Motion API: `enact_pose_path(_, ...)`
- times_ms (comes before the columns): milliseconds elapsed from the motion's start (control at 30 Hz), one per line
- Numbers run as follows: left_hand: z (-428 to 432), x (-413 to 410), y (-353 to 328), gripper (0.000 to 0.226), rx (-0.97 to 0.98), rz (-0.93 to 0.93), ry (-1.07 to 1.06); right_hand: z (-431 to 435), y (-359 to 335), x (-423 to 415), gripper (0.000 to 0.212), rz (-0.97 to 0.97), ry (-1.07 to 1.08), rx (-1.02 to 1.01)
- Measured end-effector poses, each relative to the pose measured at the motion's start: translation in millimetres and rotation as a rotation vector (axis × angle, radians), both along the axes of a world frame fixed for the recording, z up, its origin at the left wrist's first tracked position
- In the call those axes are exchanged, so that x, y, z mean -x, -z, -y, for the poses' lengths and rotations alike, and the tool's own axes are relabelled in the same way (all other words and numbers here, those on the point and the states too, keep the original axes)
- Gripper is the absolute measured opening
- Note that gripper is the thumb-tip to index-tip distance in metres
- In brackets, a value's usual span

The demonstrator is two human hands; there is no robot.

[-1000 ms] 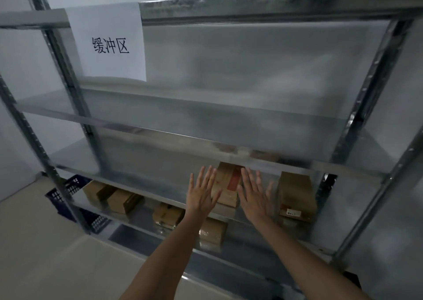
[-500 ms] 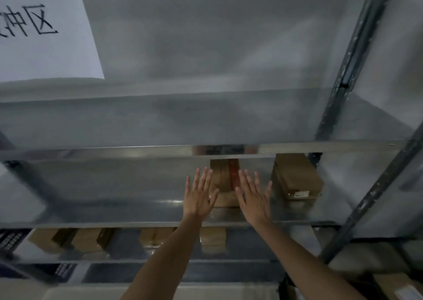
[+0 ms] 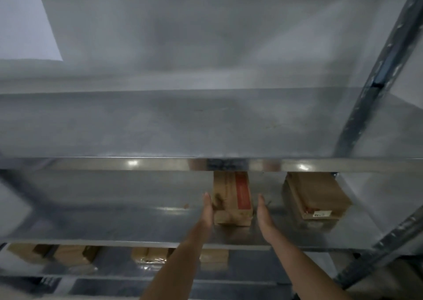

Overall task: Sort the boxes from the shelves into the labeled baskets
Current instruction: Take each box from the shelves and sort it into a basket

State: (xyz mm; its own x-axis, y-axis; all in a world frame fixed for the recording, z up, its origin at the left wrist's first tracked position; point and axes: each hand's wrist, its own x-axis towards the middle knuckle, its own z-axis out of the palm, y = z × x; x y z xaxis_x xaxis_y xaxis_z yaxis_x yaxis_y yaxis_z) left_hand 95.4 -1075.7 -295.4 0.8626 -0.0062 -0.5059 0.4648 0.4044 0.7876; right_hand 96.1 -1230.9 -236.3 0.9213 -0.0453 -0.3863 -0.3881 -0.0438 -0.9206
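A brown cardboard box with a red stripe [image 3: 232, 196] lies on the middle metal shelf [image 3: 114, 226]. My left hand [image 3: 207, 210] is edge-on at the box's left side, fingers straight, touching or almost touching it. My right hand [image 3: 263, 215] is edge-on just right of the box, fingers straight, with a narrow gap showing. A second brown box with a white label [image 3: 313, 196] lies further right on the same shelf.
Several more cardboard boxes [image 3: 73, 255] sit on the lower shelf. A bare shelf [image 3: 160, 125] runs above, its front lip [image 3: 137, 164] just over the boxes. A steel upright [image 3: 375, 82] stands at the right. A white paper sign [image 3: 25, 24] hangs top left.
Both hands have turned from flat, spread palms to edge-on and moved in beside the red-striped box. The view has moved closer and lower on the shelf.
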Motion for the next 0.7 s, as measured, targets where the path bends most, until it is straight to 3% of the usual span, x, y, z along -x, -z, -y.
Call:
enact_pose_path(67,-2.7,-7.3,9.1,0.087,0.016,0.009,-0.019,3.7,25.8,-16.5,0.056,-0.033,-0.012,-0.096)
enact_pose_path(133,-3.0,-10.4,4.6,0.075,-0.045,0.014,-0.016,3.4,46.0,-29.2,0.058,-0.073,-0.023,-0.138)
enact_pose_path(233,0.7,-10.0,-2.6,0.069,0.011,0.001,-0.071,2.7,58.0,-29.9,0.056,-0.106,-0.038,-0.191)
enact_pose_path(333,-2.6,-2.8,-6.8,0.066,0.000,0.020,-0.127,4.5,51.3,-18.8,0.053,-0.132,-0.025,-0.188)
enact_pose_path(533,-13.1,38.1,4.5,0.061,-0.119,-0.060,-0.082,7.2,54.9,22.2,0.068,-0.129,-0.089,-0.114)
enact_pose_path(700,-11.1,63.0,3.3,0.045,-0.242,-0.119,-0.134,5.7,58.5,55.8,0.055,-0.084,-0.035,-0.038)
